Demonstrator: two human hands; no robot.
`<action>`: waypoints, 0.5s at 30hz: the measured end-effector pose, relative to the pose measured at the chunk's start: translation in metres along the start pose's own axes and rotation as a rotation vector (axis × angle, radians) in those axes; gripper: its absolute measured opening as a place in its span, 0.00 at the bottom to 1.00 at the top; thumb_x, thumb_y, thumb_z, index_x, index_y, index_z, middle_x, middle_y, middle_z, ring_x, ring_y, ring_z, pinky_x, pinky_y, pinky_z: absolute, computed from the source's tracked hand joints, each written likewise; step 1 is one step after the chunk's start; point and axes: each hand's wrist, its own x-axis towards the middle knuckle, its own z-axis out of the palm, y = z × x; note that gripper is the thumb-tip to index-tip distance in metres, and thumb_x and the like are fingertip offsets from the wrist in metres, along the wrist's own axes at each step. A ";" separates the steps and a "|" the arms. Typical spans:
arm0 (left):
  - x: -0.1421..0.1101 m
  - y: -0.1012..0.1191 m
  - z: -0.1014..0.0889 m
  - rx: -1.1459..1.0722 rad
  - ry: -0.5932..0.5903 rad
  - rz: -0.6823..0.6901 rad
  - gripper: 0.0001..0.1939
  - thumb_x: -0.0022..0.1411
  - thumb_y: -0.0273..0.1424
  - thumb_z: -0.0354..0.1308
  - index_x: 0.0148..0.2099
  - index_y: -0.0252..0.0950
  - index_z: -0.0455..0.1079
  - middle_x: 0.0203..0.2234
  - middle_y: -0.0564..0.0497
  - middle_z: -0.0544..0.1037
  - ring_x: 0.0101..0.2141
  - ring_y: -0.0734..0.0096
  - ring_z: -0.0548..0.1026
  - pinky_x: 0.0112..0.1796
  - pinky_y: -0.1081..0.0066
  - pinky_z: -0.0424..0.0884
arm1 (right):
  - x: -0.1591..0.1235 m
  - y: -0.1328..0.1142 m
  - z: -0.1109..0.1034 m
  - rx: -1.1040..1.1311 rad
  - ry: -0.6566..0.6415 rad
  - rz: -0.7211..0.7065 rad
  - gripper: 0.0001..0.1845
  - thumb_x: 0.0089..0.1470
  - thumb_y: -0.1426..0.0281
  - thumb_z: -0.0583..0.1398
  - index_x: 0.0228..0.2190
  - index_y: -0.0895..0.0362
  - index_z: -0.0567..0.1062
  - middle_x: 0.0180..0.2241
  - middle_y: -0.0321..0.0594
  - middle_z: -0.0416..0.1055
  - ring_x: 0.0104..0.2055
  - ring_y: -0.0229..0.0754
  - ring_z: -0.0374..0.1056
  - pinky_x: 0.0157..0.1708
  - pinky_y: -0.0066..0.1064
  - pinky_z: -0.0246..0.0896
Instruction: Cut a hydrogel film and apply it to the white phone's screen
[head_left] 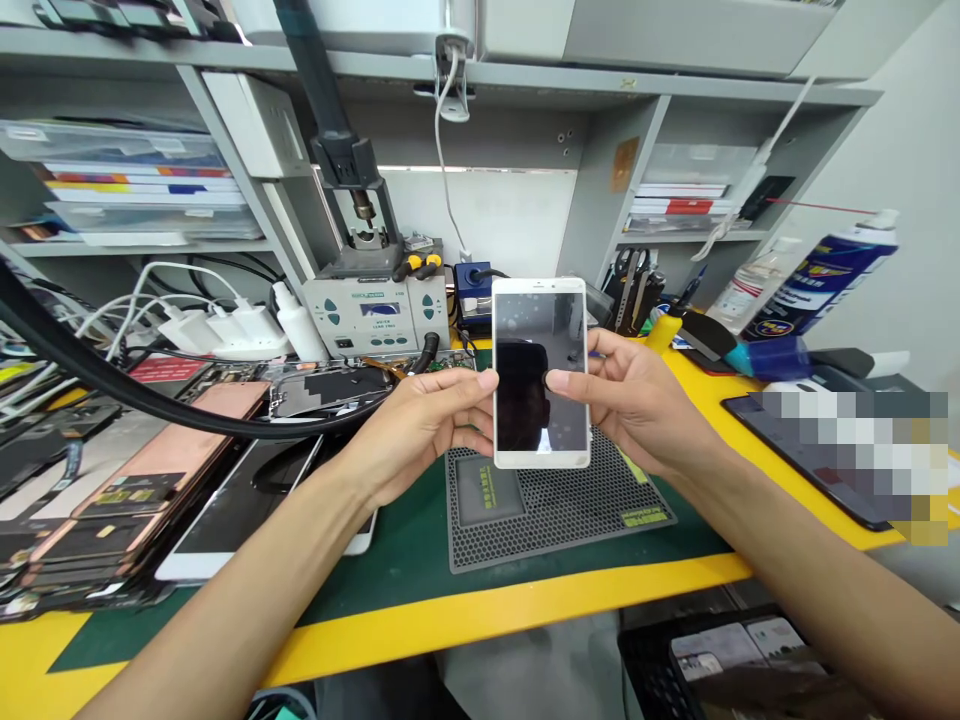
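A white-framed smartphone (541, 320) with a dark, smudged screen is held upright above the bench, its display facing me. My left hand (427, 415) grips the left edge, thumb on the frame and fingers behind. On the other side my right hand (637, 395) holds the right edge, with its thumb lying on the glass. Reflections show in the screen, and the back of the phone is hidden. Below it lies a grey honeycomb repair mat (555, 520) on a green work mat (405, 560).
Disassembled phones and a white-framed tablet (232, 510) crowd the left side. A grey control station (379, 318) stands at the back, and a thick black hose (187, 415) arcs across the left. At right are a blue spray can (825, 275) and a dark tablet (810, 465).
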 end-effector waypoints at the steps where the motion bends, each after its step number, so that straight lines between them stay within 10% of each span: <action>1: 0.000 0.000 0.000 -0.001 -0.008 -0.005 0.14 0.67 0.40 0.66 0.36 0.34 0.78 0.30 0.48 0.82 0.30 0.70 0.79 0.35 0.70 0.78 | 0.000 0.000 -0.001 0.005 -0.002 -0.004 0.24 0.40 0.66 0.79 0.33 0.55 0.73 0.26 0.32 0.77 0.27 0.39 0.74 0.28 0.30 0.72; 15: -0.002 0.001 0.001 -0.009 -0.018 0.010 0.21 0.67 0.45 0.63 0.31 0.32 0.75 0.28 0.47 0.78 0.31 0.69 0.76 0.35 0.69 0.75 | -0.004 0.001 -0.002 -0.004 -0.173 -0.113 0.17 0.51 0.69 0.75 0.39 0.55 0.75 0.37 0.39 0.83 0.39 0.41 0.79 0.42 0.32 0.75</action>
